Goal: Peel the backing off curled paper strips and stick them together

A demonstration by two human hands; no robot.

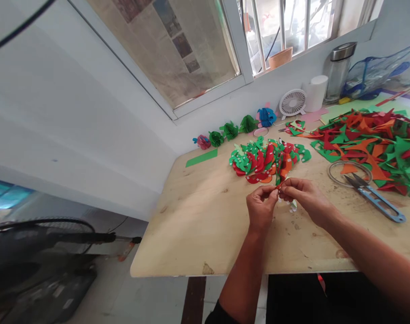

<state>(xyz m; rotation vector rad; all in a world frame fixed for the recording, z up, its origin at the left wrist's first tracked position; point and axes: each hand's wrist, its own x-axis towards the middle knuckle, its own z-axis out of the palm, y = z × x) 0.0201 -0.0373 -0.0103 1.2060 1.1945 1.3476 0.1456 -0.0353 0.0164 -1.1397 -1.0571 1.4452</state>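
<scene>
Though small, red paper [281, 184] between hands [260, 207] [305, 194]

No writing (or number) can be read here.

Came brightest through the barred window [282, 24] at upper right, washed out nearly to white. Fell softly across the left of the wooden table [201, 211] in a pale sheen. Dimmed to gloom at lower left, blurring detail on the dark object [32, 261] there. Stretched and leaned toward the edges, wide-lens fashion.
</scene>
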